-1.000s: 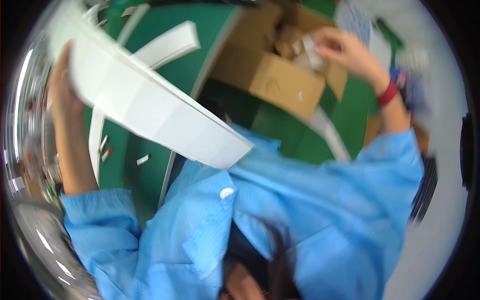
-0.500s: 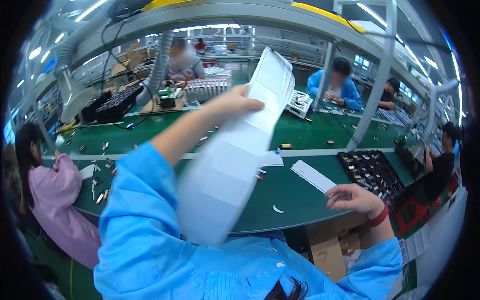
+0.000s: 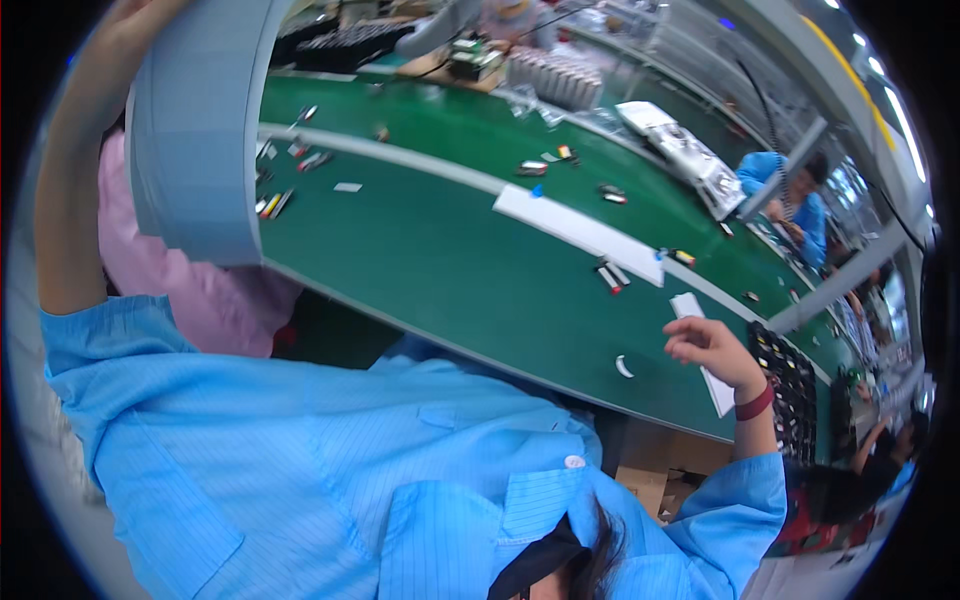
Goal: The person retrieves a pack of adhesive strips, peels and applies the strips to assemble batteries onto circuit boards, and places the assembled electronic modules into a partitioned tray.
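Observation:
A thick bunch of long white sheets [image 3: 200,135] hangs from my raised left hand [image 3: 138,22] at the upper left. The picture's edge cuts off most of that hand's fingers. Over the right part of the bench, my right hand [image 3: 712,350] hovers with loosely bent fingers and nothing in it. Below it lies a narrow white stack of strips [image 3: 717,393], partly covered by the hand. A curved white scrap [image 3: 624,367] rests to its left, and a longer white strip [image 3: 575,232] lies farther back.
Small cylindrical parts [image 3: 610,275] are scattered over the green bench [image 3: 430,260]. A black tray [image 3: 785,390] full of parts stands at the right. A person in pink [image 3: 180,270] sits at left. Cardboard [image 3: 645,470] shows below the bench edge.
My left hand has swung the white sheets from the middle to the upper left. The view has turned left and tilted. My right hand stays near the narrow strips.

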Tool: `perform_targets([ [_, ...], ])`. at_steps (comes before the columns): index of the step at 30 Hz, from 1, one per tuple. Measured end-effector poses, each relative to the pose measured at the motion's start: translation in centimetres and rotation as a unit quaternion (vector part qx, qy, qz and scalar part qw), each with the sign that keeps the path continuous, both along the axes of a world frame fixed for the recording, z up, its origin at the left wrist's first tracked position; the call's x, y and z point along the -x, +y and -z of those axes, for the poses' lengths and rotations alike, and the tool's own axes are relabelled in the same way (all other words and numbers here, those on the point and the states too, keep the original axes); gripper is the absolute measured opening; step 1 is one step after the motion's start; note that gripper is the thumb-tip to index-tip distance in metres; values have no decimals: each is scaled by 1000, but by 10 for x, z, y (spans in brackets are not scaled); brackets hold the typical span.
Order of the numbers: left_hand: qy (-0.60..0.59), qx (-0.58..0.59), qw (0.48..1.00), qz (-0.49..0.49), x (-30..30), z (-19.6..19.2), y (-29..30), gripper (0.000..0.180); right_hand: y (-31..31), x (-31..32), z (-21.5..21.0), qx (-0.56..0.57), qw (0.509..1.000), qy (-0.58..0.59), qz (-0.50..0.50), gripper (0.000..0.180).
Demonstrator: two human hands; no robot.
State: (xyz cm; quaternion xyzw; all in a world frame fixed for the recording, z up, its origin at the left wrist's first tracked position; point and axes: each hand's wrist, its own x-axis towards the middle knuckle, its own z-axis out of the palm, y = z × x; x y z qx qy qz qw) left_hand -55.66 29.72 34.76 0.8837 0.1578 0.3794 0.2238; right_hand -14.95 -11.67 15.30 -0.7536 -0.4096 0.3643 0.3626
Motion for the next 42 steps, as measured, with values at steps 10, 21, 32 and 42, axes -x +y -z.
perform_targets([
  [10, 317, 38, 947, 26, 1, 118, -11, 59, 74, -12, 61, 14, 996, 78, -29, 27],
  [21, 266, 368, 885, 102, -102, 144, 68, 62, 80, -18, 77, 53, 994, 90, 17, 25],
  [32, 501, 373, 737, 259, -117, 158, 92, 52, 77, -34, 102, -15, 975, 161, 152, 18],
  [42, 618, -12, 745, 251, -170, 261, 49, 44, 80, -39, 118, -35, 972, 153, 175, 17],
])
